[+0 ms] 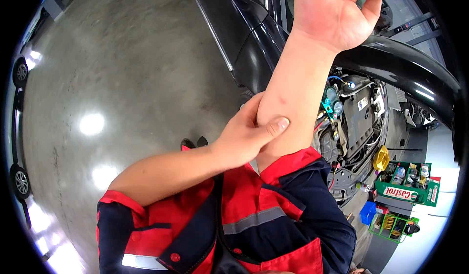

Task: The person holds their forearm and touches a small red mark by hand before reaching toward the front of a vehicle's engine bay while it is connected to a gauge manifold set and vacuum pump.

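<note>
My left hand (246,132) is wrapped round my bare right forearm (300,86) just below the elbow, its thumb pressed on the inner side. The other fingers pass behind the arm, out of sight. Raised toward the top edge, my right hand (334,17) shows its palm with the thumb held apart; most of its fingers are cut off by the frame. Nothing shows in that palm. Beyond the right forearm lies a gauge set (332,103) with blue and red hoses, resting in the engine bay (359,122).
A black car (254,39) stands ahead with its hood (400,59) raised. At the right are a green rack (425,198) of bottles, a yellow container (381,158), a blue bin (367,212) and a green crate (394,227). Another car's wheel (20,182) shows far left.
</note>
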### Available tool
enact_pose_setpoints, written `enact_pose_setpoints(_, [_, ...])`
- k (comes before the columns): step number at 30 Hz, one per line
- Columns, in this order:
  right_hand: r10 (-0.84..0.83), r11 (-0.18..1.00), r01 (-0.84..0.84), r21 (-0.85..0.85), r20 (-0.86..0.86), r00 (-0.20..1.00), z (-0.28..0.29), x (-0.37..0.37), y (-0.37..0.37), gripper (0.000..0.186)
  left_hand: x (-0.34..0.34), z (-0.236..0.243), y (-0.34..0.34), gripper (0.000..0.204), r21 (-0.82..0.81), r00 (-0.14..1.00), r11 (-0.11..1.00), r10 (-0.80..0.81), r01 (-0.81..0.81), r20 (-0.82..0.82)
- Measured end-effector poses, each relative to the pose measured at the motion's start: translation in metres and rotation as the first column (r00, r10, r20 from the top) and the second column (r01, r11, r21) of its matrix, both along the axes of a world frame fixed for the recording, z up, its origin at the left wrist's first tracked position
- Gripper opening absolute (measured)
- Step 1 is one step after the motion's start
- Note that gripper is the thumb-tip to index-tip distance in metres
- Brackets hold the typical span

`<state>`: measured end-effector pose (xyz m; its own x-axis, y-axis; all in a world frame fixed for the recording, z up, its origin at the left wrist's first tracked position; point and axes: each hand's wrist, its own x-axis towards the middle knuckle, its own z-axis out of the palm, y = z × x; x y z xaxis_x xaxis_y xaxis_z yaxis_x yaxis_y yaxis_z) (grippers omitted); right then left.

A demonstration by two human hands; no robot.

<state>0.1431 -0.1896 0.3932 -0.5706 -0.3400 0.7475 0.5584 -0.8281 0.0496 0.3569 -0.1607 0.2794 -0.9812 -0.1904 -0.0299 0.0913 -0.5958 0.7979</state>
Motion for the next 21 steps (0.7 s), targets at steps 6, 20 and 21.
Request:
enact_pose_setpoints(6, [0.006, 1.0, -0.006, 0.014, -0.006, 1.0, -0.005, 0.005, 0.008, 0.031, 0.016, 0.003, 0.013, 0.074, -0.332, 0.994, 0.942, 0.075, -0.044, 0.081])
enact_pose_setpoints(20, [0.03, 1.0, -0.03, -0.001, 0.002, 1.0, -0.005, 0.015, 0.01, 0.03, 0.018, 0.004, 0.015, 0.083, -0.482, 0.998, 0.876, 0.04, -0.01, 0.052])
enact_pose_setpoints(21, [0.031, 1.0, -0.031, -0.001, 0.001, 1.0, -0.005, 0.015, 0.01, 0.03, 0.018, 0.006, 0.014, 0.083, -0.505, 0.998, 0.863, 0.038, -0.008, 0.05])
